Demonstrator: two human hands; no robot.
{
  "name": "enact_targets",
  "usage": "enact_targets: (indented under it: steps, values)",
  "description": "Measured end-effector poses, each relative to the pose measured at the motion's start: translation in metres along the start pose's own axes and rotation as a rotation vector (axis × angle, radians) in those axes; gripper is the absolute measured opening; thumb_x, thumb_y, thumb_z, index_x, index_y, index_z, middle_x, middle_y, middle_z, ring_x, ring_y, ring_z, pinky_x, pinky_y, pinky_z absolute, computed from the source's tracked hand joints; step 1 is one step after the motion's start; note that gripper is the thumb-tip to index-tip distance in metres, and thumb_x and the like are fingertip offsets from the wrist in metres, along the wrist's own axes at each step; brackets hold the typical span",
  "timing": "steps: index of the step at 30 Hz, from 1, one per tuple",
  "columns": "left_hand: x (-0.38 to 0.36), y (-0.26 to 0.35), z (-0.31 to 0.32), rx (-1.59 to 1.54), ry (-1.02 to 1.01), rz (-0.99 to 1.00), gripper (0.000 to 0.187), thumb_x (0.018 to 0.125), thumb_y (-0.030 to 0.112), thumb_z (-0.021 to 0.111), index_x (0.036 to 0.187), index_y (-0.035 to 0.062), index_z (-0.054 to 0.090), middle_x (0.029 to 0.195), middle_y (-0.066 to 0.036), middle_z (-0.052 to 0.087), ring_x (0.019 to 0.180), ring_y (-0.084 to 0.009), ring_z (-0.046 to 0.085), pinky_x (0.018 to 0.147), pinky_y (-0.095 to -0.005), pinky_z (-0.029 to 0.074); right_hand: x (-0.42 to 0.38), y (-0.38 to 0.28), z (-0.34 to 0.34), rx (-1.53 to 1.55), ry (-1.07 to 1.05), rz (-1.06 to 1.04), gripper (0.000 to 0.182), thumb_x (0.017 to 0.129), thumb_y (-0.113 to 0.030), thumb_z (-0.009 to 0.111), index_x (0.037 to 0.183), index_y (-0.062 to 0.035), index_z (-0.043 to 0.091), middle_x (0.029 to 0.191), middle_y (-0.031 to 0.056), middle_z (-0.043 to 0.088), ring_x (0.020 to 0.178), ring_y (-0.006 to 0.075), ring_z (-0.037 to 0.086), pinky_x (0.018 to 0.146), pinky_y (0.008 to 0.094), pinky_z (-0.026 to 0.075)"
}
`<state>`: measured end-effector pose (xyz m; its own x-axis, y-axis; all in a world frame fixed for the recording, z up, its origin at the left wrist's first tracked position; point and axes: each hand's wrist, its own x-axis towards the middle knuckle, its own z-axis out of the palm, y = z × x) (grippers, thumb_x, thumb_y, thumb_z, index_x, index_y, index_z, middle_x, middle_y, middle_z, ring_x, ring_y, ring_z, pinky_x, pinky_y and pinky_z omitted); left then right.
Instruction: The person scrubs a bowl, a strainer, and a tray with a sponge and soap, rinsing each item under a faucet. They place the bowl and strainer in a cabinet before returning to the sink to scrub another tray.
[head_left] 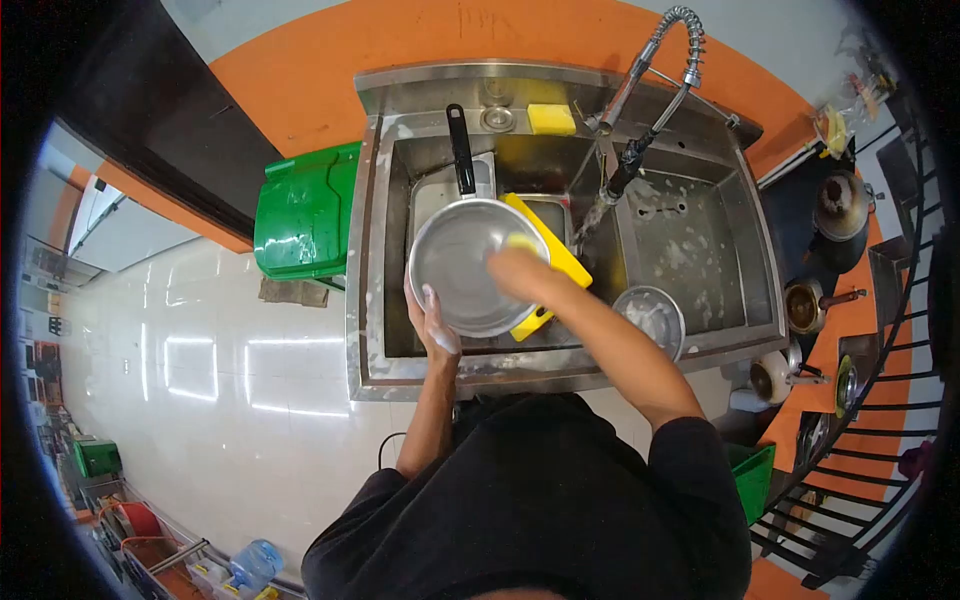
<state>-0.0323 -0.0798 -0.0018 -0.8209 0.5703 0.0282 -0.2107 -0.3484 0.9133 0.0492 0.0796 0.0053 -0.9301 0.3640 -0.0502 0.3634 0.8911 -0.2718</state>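
Gripping the near rim of a round steel frying pan (466,262), our left hand (432,322) is closed on it, tilted over the sink (372,300). Our right hand (520,270) presses a yellow sponge (519,242) inside, fingers curled round it. Soapy metal looks slick; we judge the pan could slip onto the yellow cutting board (560,262) beneath. Farther back, water runs from the coiled spring faucet (640,130).
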Motion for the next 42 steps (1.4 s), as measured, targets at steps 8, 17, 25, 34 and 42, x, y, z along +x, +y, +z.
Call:
enact_targets:
  steps: [8,17,25,34,42]
  values:
    - [0.005,-0.017,-0.006,0.038,-0.028,0.011,0.048,0.102,0.026,0.045,0.140,-0.0023,0.041,0.130,-0.015,0.052,0.121,-0.0208,0.048,0.105,-0.0351,0.035,-0.009,-0.011,-0.016,0.389,0.039,0.069,0.037,0.076,-0.005,0.060,0.113,-0.0008,0.060,0.085,0.0291,0.065,0.090,0.0411,0.065,0.079,0.0495,0.049]
    - [0.001,-0.020,0.002,-0.028,-0.132,-0.124,0.058,0.101,0.035,0.048,0.144,-0.0021,0.036,0.141,-0.017,0.044,0.131,-0.0273,0.041,0.111,-0.0394,0.030,0.004,-0.011,-0.005,-0.126,0.418,-0.064,0.032,0.076,-0.011,0.061,0.107,-0.0016,0.063,0.105,0.0252,0.065,0.100,0.0383,0.062,0.083,0.0458,0.049]
    - [0.034,-0.001,0.002,0.182,-0.204,0.339,0.053,0.099,0.027,0.048,0.142,-0.0046,0.040,0.146,-0.021,0.041,0.135,-0.0306,0.040,0.113,-0.0413,0.027,-0.028,-0.064,-0.014,0.507,-0.124,0.066,0.038,0.080,-0.012,0.054,0.113,0.0041,0.061,0.127,0.0309,0.054,0.124,0.0338,0.052,0.100,0.0484,0.041]
    - [0.043,0.002,0.007,0.053,-0.216,0.333,0.051,0.097,0.023,0.049,0.139,-0.0054,0.044,0.141,-0.020,0.045,0.132,-0.0308,0.042,0.111,-0.0409,0.030,-0.055,-0.077,-0.033,0.393,-0.021,-0.037,0.070,0.066,-0.022,0.068,0.127,0.0059,0.049,0.131,0.0310,0.051,0.133,0.0379,0.042,0.111,0.0443,0.033]
    - [0.053,0.018,0.005,0.081,-0.331,0.243,0.050,0.096,0.021,0.052,0.139,-0.0024,0.046,0.141,-0.017,0.047,0.132,-0.0272,0.043,0.112,-0.0383,0.030,-0.059,-0.088,-0.005,0.210,0.274,-0.093,0.041,0.086,-0.010,0.055,0.126,-0.0034,0.055,0.130,0.0186,0.058,0.127,0.0253,0.053,0.099,0.0426,0.047]
